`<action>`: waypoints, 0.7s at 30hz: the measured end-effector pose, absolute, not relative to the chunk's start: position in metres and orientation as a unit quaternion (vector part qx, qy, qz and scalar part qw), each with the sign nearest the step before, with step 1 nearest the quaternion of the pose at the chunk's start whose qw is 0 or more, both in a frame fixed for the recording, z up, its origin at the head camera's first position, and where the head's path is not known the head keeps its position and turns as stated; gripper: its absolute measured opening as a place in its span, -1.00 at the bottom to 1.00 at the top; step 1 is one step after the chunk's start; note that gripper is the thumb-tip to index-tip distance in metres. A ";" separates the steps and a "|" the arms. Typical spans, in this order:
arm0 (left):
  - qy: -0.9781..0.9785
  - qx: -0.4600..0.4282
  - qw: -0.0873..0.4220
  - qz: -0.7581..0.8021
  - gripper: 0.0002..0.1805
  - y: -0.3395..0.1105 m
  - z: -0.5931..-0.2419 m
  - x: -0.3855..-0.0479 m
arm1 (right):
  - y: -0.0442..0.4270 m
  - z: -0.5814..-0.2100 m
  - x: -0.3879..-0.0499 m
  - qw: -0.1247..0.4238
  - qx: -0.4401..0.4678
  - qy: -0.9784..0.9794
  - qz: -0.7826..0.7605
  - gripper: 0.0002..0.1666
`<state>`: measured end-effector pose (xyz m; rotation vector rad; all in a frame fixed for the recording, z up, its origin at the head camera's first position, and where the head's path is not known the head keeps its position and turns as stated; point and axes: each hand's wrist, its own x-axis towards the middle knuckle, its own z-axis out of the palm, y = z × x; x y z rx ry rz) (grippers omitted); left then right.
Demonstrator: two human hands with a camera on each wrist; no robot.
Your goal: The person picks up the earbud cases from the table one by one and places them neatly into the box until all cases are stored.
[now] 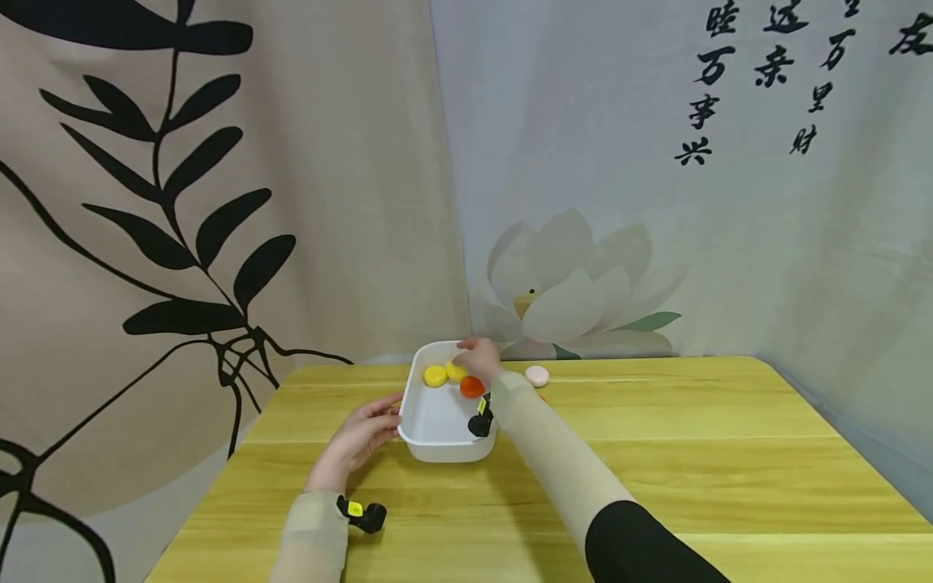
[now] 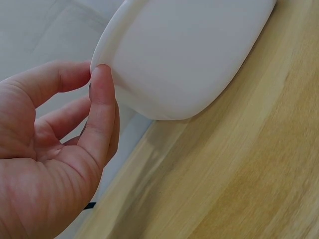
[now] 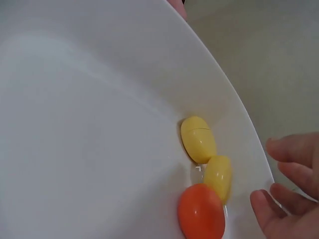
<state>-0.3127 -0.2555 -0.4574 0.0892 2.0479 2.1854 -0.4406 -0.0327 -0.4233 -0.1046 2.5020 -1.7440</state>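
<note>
White tray (image 1: 437, 419) with 3 eggs (image 1: 435, 376) on the table (image 1: 700, 453): left hand (image 1: 364, 429) pinches its rim, right hand (image 1: 481, 359) hovers, fingers parted, apparently positioning at the far end; next calls for firm grip.

Left cloth (image 1: 364, 162): tan, with a big black plant (image 1: 223, 223).
Right cloth (image 1: 583, 121): pale, with a whitish flower (image 1: 572, 312) and black writing (image 1: 704, 111).
Table (image 1: 729, 453): yellow wood, round corner at the back right.
Light: soft, not harsh.

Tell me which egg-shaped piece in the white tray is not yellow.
The orange piece; the other two visible pieces in the tray are yellow.
</note>
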 end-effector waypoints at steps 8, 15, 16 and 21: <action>0.680 0.032 0.073 0.729 -0.40 -0.255 -0.459 -0.313 | -0.026 -0.419 -0.445 0.062 -0.027 0.811 -0.580 -0.60; 0.682 0.033 0.081 0.726 -0.40 -0.253 -0.459 -0.311 | 0.001 -0.401 -0.436 0.073 -0.102 0.811 -0.572 -0.48; 0.684 0.034 0.082 0.724 -0.40 -0.253 -0.459 -0.311 | 0.006 -0.399 -0.435 0.075 -0.113 0.810 -0.570 -0.47; 0.697 0.051 0.082 0.710 -0.40 -0.258 -0.457 -0.312 | 0.030 -0.386 -0.428 0.076 -0.146 0.796 -0.583 -0.43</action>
